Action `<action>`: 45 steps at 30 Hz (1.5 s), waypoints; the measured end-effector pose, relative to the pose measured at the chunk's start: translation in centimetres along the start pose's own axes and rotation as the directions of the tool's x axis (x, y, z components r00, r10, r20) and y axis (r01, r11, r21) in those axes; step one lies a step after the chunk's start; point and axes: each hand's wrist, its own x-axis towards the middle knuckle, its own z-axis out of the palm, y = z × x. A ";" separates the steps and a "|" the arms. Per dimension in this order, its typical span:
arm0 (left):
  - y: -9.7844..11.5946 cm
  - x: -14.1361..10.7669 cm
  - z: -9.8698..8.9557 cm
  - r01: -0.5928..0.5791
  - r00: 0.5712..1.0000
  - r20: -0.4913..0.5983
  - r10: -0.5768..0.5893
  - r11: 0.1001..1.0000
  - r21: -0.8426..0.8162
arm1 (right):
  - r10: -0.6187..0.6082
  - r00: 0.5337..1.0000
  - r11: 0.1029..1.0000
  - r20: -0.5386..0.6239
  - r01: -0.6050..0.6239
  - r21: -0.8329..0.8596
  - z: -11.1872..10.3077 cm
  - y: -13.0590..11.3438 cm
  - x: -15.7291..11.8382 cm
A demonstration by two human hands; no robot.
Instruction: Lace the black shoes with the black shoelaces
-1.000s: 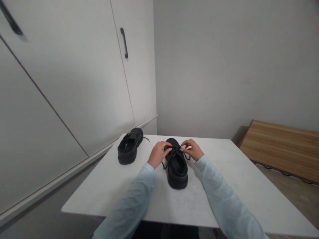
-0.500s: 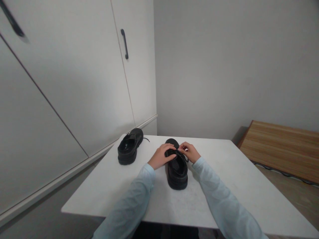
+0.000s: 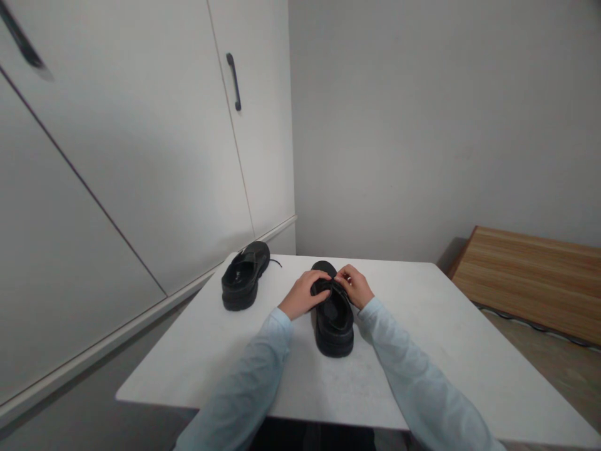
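A black lace-up shoe (image 3: 334,341) stands on the white table, its heel toward me and its toe pointing away. My left hand (image 3: 305,293) curls over the left side of its upper, thumb and fingers closed about the lacing area. On the other side, my right hand (image 3: 355,287) pinches the dark shoelace near the top of the tongue. Both sets of fingertips nearly meet there and cover most of the lacing. A second black shoe (image 3: 240,294) rests farther left with one lace end trailing onto the table.
The white table (image 3: 422,363) reaches toward the grey wall. A white cabinet (image 3: 141,144) with dark handles runs along the left. Beyond the table's right edge is a wood-grain panel (image 3: 539,282).
My right hand has shifted slightly left and up, toward the shoe's middle. The lace hanging on the shoe's right side is now mostly out of sight. My left hand has hardly moved.
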 end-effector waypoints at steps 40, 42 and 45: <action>-0.5 0.0 -0.1 0.033 0.999 -0.008 -0.033 0.999 -0.011 | -0.007 0.999 0.997 0.049 0.003 0.082 -1.0 0.0 0.4; -0.5 0.0 -0.1 0.035 0.999 -0.005 -0.035 0.999 -0.008 | 0.019 0.997 0.995 0.074 -0.026 0.094 -1.1 0.4 0.4; -0.7 0.0 -0.1 0.039 0.999 -0.002 -0.039 0.999 -0.009 | 0.026 0.990 0.993 0.141 -0.042 0.112 -1.3 0.8 0.5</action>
